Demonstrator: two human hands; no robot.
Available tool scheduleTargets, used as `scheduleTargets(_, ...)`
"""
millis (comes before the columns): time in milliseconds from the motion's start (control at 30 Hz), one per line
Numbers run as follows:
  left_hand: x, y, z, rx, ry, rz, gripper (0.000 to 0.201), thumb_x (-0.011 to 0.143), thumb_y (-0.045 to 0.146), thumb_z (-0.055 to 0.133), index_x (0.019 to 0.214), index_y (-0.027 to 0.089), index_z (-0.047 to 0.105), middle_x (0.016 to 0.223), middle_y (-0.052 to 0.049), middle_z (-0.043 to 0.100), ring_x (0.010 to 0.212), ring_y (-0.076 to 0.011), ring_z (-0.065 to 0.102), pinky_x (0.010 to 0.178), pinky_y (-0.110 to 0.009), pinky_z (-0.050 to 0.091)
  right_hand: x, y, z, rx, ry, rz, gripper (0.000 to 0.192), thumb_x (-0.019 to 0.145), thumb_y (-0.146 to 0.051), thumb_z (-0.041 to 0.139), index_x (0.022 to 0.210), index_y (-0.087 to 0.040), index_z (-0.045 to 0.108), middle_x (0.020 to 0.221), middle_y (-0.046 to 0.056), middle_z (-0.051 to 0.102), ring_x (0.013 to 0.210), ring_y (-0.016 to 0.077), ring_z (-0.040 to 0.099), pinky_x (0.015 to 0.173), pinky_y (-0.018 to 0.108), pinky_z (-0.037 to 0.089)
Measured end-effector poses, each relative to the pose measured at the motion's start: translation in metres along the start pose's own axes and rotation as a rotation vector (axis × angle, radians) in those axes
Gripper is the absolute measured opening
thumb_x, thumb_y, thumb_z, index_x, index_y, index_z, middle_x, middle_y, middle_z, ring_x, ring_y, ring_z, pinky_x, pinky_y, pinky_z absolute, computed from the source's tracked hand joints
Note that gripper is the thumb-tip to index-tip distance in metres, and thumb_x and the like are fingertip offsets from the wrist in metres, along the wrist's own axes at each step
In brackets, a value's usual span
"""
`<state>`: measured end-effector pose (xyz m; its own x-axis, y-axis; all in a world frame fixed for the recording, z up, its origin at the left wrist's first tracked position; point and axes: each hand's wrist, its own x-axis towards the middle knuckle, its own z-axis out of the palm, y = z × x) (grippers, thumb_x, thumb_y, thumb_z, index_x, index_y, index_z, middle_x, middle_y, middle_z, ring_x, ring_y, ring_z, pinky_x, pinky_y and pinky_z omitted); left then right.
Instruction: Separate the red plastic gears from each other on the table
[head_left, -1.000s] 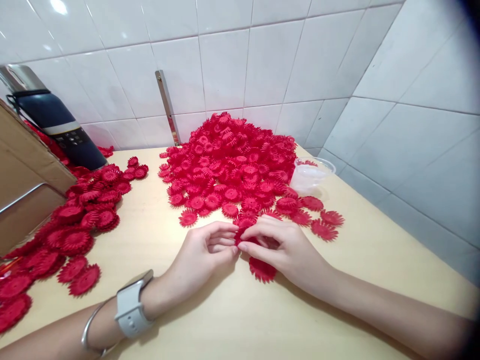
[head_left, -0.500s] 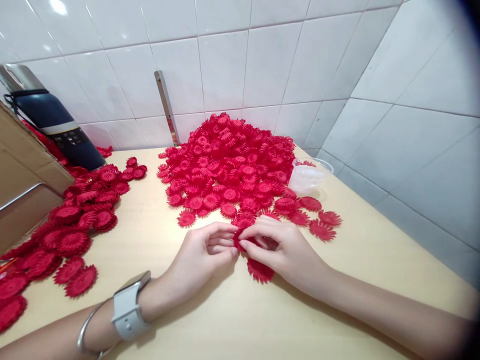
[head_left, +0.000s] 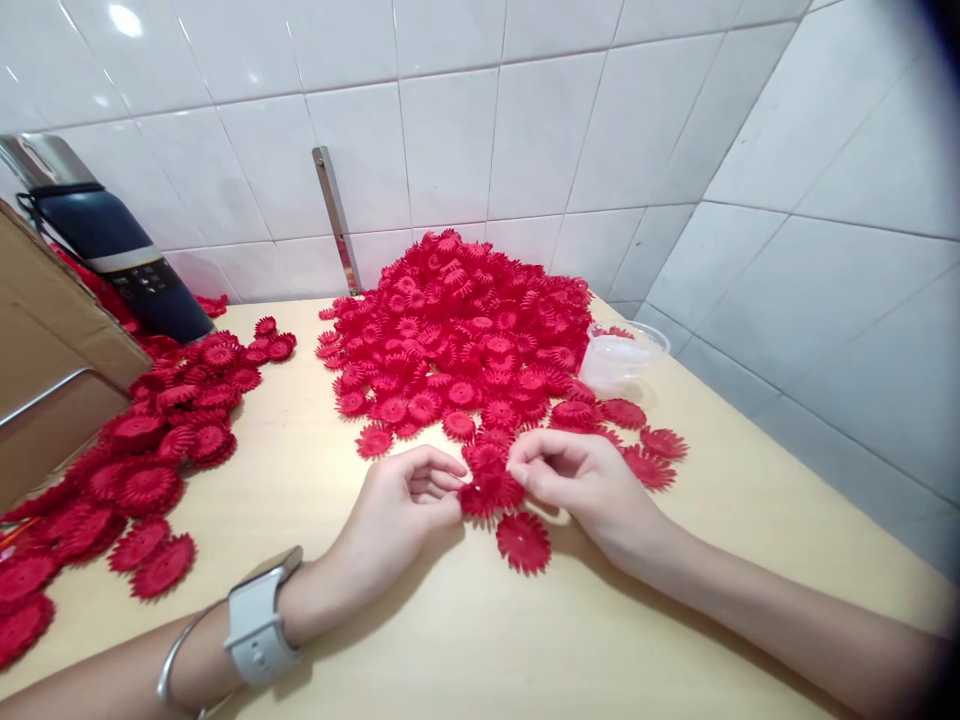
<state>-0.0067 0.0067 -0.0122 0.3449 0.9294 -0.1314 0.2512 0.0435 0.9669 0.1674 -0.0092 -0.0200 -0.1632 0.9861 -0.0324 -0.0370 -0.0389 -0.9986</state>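
Both hands are over the near edge of a large heap of red fringed flower discs [head_left: 457, 330]. My left hand [head_left: 411, 500], with a watch at its wrist, pinches the left edge of one red flower disc [head_left: 489, 497] between thumb and fingers. At that disc's right edge, my right hand [head_left: 574, 475] has its thumb and forefinger closed on the fringe. The disc is tilted and its petals look ruffled. Just below it, a single flat red disc [head_left: 523, 543] lies on the table.
A clear plastic cup [head_left: 619, 360] stands right of the heap. On the left are a cardboard box [head_left: 56, 350], more red discs [head_left: 150, 485] and a dark blue bottle [head_left: 120, 240]. A metal strip [head_left: 335, 215] leans against the tiled wall [head_left: 450, 140].
My right hand has shifted right and opened a gap from my left hand, so more of the disc shows between them. My left hand has barely moved.
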Motion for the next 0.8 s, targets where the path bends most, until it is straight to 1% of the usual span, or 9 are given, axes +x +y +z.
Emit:
scheduleTargets(100, 0.001, 0.001, 0.000, -0.013, 0.015, -0.025, 0.018, 0.060, 0.003, 0.055, 0.073, 0.014, 0.060, 0.070, 0.000, 0.061, 0.065, -0.0109, 0.057, 0.062, -0.022, 0.046, 0.003, 0.003, -0.003, 0.183, 0.074, 0.007, 0.010, 0.066, -0.021, 0.062, 0.062, -0.015, 0.056, 0.050, -0.005, 0.043, 0.044, 0.0060, 0.035, 0.043, 0.020, 0.025)
scheduleTargets(200, 0.001, 0.002, 0.000, -0.050, 0.029, -0.041, 0.015, 0.060, 0.007, 0.057, 0.072, 0.014, 0.060, 0.070, 0.000, 0.061, 0.064, -0.0110, 0.057, 0.061, -0.022, 0.046, 0.004, 0.004, -0.003, 0.293, 0.105, 0.034, 0.012, 0.065, -0.021, 0.064, 0.059, -0.015, 0.056, 0.049, -0.005, 0.042, 0.045, 0.0055, 0.034, 0.043, 0.020, 0.024)
scheduleTargets(333, 0.000, 0.003, 0.000, -0.077, 0.063, -0.063, 0.014, 0.059, 0.008, 0.059, 0.072, 0.014, 0.060, 0.069, -0.001, 0.061, 0.065, -0.0126, 0.058, 0.061, -0.023, 0.047, 0.004, 0.004, -0.002, 0.311, 0.159, 0.054, 0.012, 0.063, -0.020, 0.065, 0.058, -0.015, 0.055, 0.050, -0.005, 0.042, 0.045, 0.0058, 0.034, 0.043, 0.020, 0.025)
scheduleTargets(467, 0.000, 0.004, 0.000, -0.085, 0.076, -0.081, 0.014, 0.058, 0.007, 0.057, 0.070, 0.013, 0.059, 0.065, -0.001, 0.061, 0.061, -0.0122, 0.057, 0.058, -0.023, 0.047, 0.004, 0.003, -0.006, 0.271, 0.255, 0.013, 0.014, 0.064, -0.024, 0.064, 0.058, -0.016, 0.053, 0.050, -0.005, 0.041, 0.044, 0.0062, 0.034, 0.043, 0.021, 0.026)
scheduleTargets(533, 0.001, 0.005, 0.000, -0.097, 0.091, -0.106, 0.015, 0.057, 0.005, 0.056, 0.069, 0.013, 0.058, 0.062, 0.000, 0.060, 0.058, -0.0116, 0.057, 0.056, -0.023, 0.047, 0.002, 0.001, -0.006, 0.181, 0.312, -0.018, 0.015, 0.067, -0.028, 0.062, 0.061, -0.017, 0.053, 0.052, -0.005, 0.042, 0.046, 0.0073, 0.036, 0.044, 0.022, 0.029)
scheduleTargets(600, 0.002, 0.005, 0.000, -0.115, 0.106, -0.129, 0.016, 0.057, 0.006, 0.056, 0.071, 0.013, 0.058, 0.061, 0.001, 0.059, 0.057, -0.0110, 0.056, 0.055, -0.022, 0.046, -0.002, -0.002, -0.004, -0.030, 0.296, -0.104, 0.013, 0.072, -0.029, 0.058, 0.066, -0.018, 0.056, 0.055, -0.003, 0.045, 0.048, 0.0093, 0.039, 0.046, 0.023, 0.032)
scheduleTargets(667, 0.002, 0.005, 0.000, -0.119, 0.110, -0.122, 0.016, 0.058, 0.006, 0.057, 0.073, 0.013, 0.058, 0.062, 0.001, 0.059, 0.058, -0.0108, 0.056, 0.056, -0.022, 0.046, -0.006, -0.004, 0.000, -0.295, 0.186, -0.316, 0.010, 0.073, -0.028, 0.057, 0.072, -0.018, 0.056, 0.058, -0.002, 0.047, 0.052, 0.0116, 0.042, 0.049, 0.025, 0.034)
scheduleTargets(733, 0.001, 0.004, -0.001, -0.101, 0.101, -0.084, 0.018, 0.058, 0.005, 0.056, 0.073, 0.013, 0.058, 0.063, 0.001, 0.059, 0.060, -0.0109, 0.057, 0.057, -0.022, 0.046, -0.010, -0.005, 0.006, -0.530, 0.090, -0.556, 0.015, 0.067, -0.028, 0.063, 0.069, -0.018, 0.052, 0.059, -0.001, 0.045, 0.056, 0.0128, 0.041, 0.051, 0.026, 0.034)
scheduleTargets(800, 0.000, 0.003, -0.001, -0.073, 0.081, -0.028, 0.018, 0.058, 0.004, 0.056, 0.073, 0.014, 0.059, 0.065, 0.001, 0.060, 0.063, -0.0111, 0.057, 0.060, -0.021, 0.046, -0.012, -0.004, 0.010, -0.714, 0.058, -0.660, 0.021, 0.066, -0.026, 0.064, 0.061, -0.018, 0.045, 0.058, -0.002, 0.042, 0.056, 0.0127, 0.038, 0.050, 0.025, 0.031)
